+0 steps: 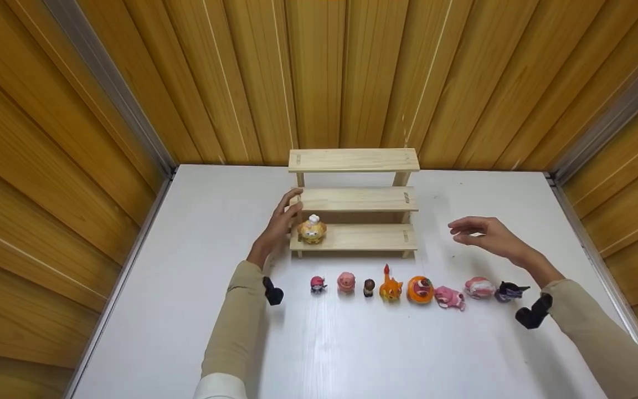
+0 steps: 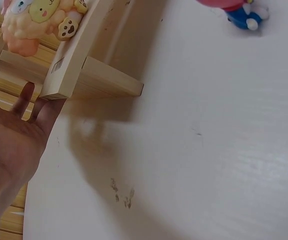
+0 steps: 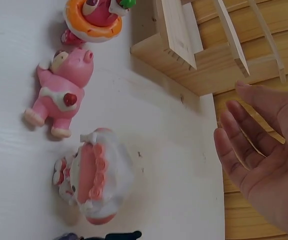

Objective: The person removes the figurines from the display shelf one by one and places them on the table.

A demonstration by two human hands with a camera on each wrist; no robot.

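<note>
A three-tier wooden display shelf (image 1: 359, 199) stands at the back of the white table. My left hand (image 1: 277, 226) grips its left end by the middle board, with thumb and fingers about the edge; in the left wrist view some fingertips are hidden behind the wood. On the lowest board's left end sits a round yellow figurine with a white chef's hat (image 1: 312, 230). My right hand (image 1: 488, 235) hovers right of the shelf, fingers loosely bent and holding nothing. Below it lie a pink bear figurine (image 3: 66, 92) and a white-and-pink figurine (image 3: 101, 177).
Several figurines line up before the shelf, among them a small red-capped one (image 1: 317, 284), a round pink one (image 1: 346, 282), an orange one with a flame tail (image 1: 390, 289), an orange ring one (image 1: 420, 290) and a dark one (image 1: 510, 291). Wood-patterned walls (image 1: 319, 72) enclose the table.
</note>
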